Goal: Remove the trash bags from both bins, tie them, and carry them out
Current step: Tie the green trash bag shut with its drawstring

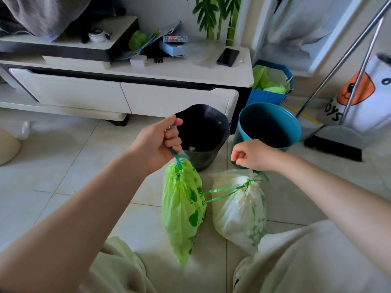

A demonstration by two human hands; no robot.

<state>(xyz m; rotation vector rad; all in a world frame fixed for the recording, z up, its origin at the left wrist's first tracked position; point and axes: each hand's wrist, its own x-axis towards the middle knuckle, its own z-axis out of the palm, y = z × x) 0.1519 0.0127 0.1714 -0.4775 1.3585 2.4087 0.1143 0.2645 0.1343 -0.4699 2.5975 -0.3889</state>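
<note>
My left hand (pixel 161 140) is shut on the drawstring of a bright green trash bag (pixel 182 210), which hangs tied in front of the black bin (pixel 208 153). A whitish trash bag (pixel 239 212) with a green drawstring sits tied on the floor to its right. My right hand (pixel 250 155) hovers just above that bag with its fingers curled and nothing in them. The black bin and the teal bin (pixel 296 127) stand side by side with no bags inside.
A white TV cabinet (pixel 127 96) runs along the back with a phone (pixel 228 57) and clutter on top. A blue box (pixel 265 98) of green bags sits behind the teal bin. A broom and dustpan (pixel 336 142) lean at the right. My knees fill the bottom edge.
</note>
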